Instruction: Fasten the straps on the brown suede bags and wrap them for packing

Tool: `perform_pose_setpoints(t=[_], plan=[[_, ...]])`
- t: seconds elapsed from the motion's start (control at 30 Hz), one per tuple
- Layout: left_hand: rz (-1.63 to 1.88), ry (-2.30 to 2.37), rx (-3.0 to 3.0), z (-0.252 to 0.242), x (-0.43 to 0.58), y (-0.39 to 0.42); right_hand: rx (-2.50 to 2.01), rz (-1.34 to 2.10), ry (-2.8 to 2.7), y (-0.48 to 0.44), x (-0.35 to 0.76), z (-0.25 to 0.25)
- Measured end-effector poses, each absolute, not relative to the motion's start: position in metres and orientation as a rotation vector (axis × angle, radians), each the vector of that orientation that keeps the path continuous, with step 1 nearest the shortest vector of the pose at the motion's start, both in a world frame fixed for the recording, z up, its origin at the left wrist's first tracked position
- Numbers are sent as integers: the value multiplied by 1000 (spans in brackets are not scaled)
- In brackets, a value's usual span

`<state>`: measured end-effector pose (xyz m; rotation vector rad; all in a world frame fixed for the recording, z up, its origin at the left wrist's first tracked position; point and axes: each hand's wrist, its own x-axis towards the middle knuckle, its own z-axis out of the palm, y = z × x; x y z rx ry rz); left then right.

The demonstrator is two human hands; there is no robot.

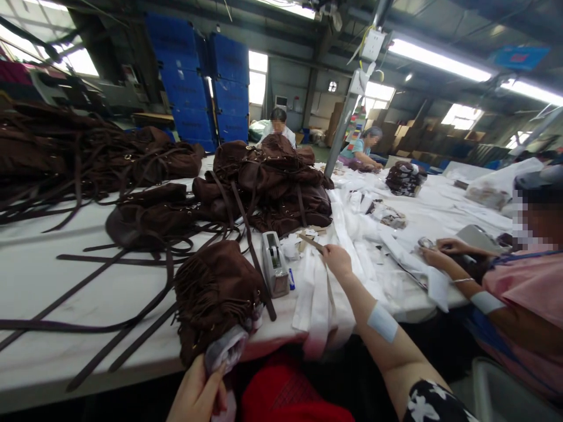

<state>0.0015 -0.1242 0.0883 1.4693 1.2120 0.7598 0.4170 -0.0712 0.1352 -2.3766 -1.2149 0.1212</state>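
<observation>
A dark brown fringed bag [220, 281] lies at the table's front edge, its opening toward me. Greyish-white lining or wrapping [226, 350] bulges from that opening, and my left hand [200, 387] pinches its edge. To the right my right hand [338, 261] is stretched across the table, fingers closed on the end of a flat brown strip [311, 242]. White strips of thin material [314, 293] hang over the table edge below this hand. Between the bag and my right hand stands a grey tape dispenser [276, 269], with a small blue item [291, 279] beside it.
Brown bags with long straps are heaped in the middle [281, 181] and at the left [65, 152] of the white table [39, 258]. A metal post [343, 129] rises behind. On the right a co-worker's hands [433, 255] handle something small. Two other people sit farther back.
</observation>
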Motion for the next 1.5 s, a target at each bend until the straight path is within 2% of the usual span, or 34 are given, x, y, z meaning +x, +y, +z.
perform_pose_setpoints(t=[0.13, 0.3, 0.43, 0.67, 0.97, 1.27, 1.5], plan=[[664, 1168, 1380, 99, 3, -121, -2176, 285, -1151, -105, 399, 135], [629, 1169, 1252, 111, 9, -119, -1479, 949, -952, -153, 334, 115], [629, 1138, 1168, 111, 9, -120, -1460, 1238, -916, -183, 288, 103], [620, 1109, 1162, 106, 9, -122, -1581, 1278, -953, -203, 255, 87], [594, 1225, 1554, 110, 13, -130, -1600, 1140, -802, -209, 229, 80], [534, 1279, 1721, 108, 13, -131, -1326, 1762, -1016, -210, 218, 94], [490, 1317, 2059, 107, 21, -138, -1283, 1672, -1022, -197, 206, 84]])
